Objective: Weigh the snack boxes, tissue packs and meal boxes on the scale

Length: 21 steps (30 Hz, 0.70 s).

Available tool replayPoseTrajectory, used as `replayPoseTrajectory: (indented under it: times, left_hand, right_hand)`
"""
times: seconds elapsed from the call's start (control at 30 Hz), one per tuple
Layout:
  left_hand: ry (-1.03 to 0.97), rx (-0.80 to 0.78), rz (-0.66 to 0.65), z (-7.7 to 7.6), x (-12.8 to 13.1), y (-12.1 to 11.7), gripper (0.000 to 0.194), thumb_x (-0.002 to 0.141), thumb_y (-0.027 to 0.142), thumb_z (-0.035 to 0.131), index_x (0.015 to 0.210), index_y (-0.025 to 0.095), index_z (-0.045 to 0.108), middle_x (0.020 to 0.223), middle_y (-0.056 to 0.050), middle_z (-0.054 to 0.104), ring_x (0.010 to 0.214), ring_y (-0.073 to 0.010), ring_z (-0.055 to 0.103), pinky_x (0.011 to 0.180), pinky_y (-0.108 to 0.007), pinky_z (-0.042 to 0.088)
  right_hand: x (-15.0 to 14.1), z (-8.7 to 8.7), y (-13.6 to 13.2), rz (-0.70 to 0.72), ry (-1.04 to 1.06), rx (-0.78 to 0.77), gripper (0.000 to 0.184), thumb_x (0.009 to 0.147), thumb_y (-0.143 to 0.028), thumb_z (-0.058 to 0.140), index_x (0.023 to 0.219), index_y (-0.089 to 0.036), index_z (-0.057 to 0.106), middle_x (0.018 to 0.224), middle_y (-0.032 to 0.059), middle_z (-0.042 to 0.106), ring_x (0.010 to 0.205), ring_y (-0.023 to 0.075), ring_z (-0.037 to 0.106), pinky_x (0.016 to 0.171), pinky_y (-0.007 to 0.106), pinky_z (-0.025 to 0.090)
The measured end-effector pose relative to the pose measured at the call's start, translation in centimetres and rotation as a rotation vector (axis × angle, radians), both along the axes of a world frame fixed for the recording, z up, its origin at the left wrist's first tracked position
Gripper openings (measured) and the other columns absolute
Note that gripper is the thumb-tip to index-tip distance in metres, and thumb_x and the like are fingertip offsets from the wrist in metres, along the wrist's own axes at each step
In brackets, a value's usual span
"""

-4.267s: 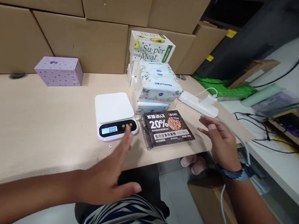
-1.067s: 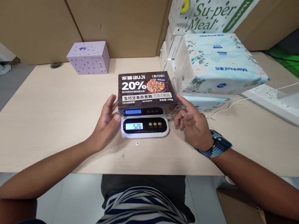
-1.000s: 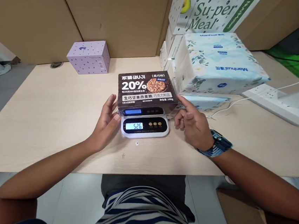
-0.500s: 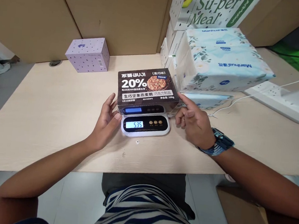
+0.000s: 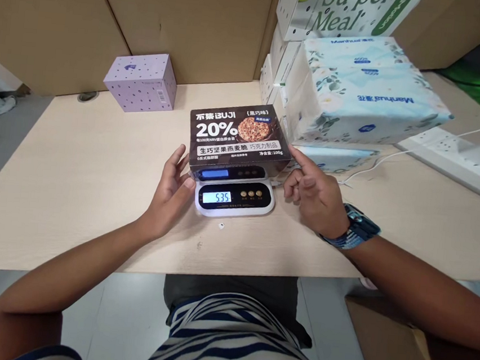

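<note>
A dark brown snack box (image 5: 235,137) with a cookie picture lies flat on a white digital scale (image 5: 237,207), covering its platform. The scale's lit display (image 5: 217,196) reads about 5.35, and its lower front shows. At the left side of box and scale, my left hand (image 5: 171,196) is open, with thumb and fingers apart; the thumb tip comes near the scale's corner. My right hand (image 5: 317,196) is on the other side, index finger stretched to the box's right edge, the other fingers curled loosely around nothing. A patterned band with a dark watch face (image 5: 358,225) circles the right wrist.
A lilac box (image 5: 141,83) stands at the back left. Tissue packs (image 5: 367,96) stand at the right beside white boxes (image 5: 345,12). A power strip (image 5: 450,158) with a white cable lies far right. Cardboard (image 5: 187,22) closes off the table's back.
The view has shifted slightly, so the things on the table appear a little higher. Both hands keep their places beside the box, and the display reading is the same.
</note>
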<state>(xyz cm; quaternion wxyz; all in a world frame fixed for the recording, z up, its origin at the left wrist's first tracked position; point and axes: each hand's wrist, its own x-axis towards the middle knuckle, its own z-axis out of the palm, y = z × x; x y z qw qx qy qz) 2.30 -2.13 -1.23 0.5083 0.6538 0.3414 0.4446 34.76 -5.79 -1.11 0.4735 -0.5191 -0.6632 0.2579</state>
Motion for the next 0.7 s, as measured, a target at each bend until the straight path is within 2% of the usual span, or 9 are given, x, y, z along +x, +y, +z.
replayPoseTrajectory:
  times: [0.3,0.53,0.63,0.7]
  left_hand:
    - [0.001,-0.005,0.021,-0.02,0.12,0.02,0.073,0.103,0.069,0.067,0.168,0.046,0.042,0.184,-0.002,0.036,0.175,-0.0396,0.027,0.140,-0.068,0.038]
    - [0.009,-0.001,0.027,-0.05,-0.04,-0.08,0.070,0.104,0.068,0.067,0.166,0.047,0.043,0.184,-0.001,0.037,0.175,-0.0391,0.029,0.140,-0.067,0.039]
    - [0.011,0.003,0.031,-0.51,0.09,0.21,0.071,0.104,0.068,0.066,0.167,0.050,0.038,0.187,0.001,0.030,0.176,-0.0383,0.026,0.140,-0.066,0.039]
    - [0.003,0.037,0.054,-0.88,0.57,0.62,0.081,0.101,0.073,0.068,0.170,0.051,0.031,0.191,0.001,0.020,0.179,-0.0390,0.019,0.142,-0.067,0.034]
  right_hand:
    - [0.11,-0.25,-0.04,-0.006,0.003,-0.017,0.096,0.102,-0.091,0.042,0.166,-0.022,0.059,0.068,0.0014,0.071,0.065,0.0216,0.070,0.065,0.039,0.057]
    - [0.17,0.07,-0.03,0.004,0.003,-0.029,0.097,0.100,-0.094,0.042,0.166,-0.024,0.060,0.065,0.0002,0.069,0.061,0.0210,0.067,0.064,0.039,0.056]
    - [-0.01,0.26,0.03,0.031,0.026,-0.063,0.100,0.099,-0.094,0.045,0.168,-0.023,0.056,0.066,0.0000,0.069,0.060,0.0204,0.066,0.063,0.039,0.056]
    - [-0.60,0.41,0.00,0.056,0.070,-0.110,0.103,0.098,-0.095,0.044,0.170,-0.023,0.053,0.068,0.0002,0.069,0.059,0.0197,0.065,0.061,0.038,0.056]
